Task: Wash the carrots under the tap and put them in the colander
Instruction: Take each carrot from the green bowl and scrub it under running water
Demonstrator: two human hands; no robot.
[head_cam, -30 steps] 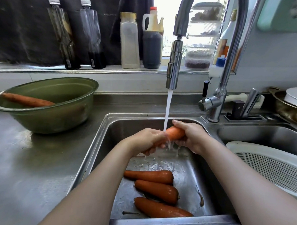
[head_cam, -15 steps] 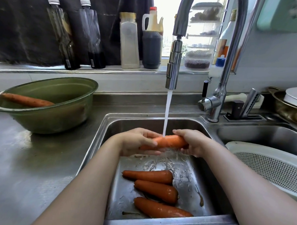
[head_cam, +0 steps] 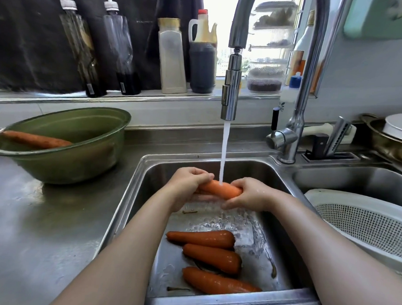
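Water runs from the tap (head_cam: 230, 93) onto an orange carrot (head_cam: 220, 189) held level over the left sink basin (head_cam: 148, 180). My left hand (head_cam: 186, 186) grips its left end and my right hand (head_cam: 246, 195) grips its right end. Three more carrots (head_cam: 211, 259) lie side by side on the basin floor near the front edge. Another carrot (head_cam: 36, 140) rests in the green bowl (head_cam: 63, 162) on the counter at the left. The white colander (head_cam: 363, 219) sits in the right basin, with nothing visible in it.
Bottles and a dark jug (head_cam: 203, 55) line the window ledge behind the sink. The tap lever (head_cam: 275, 123) and a knife block (head_cam: 329, 144) stand behind the basins. A metal pan with a white lid (head_cam: 398, 138) is at the far right.
The carrot has turned from tilted to level and sunk a little under the stream. My left hand has slid toward its left end, baring more of the carrot between my hands.
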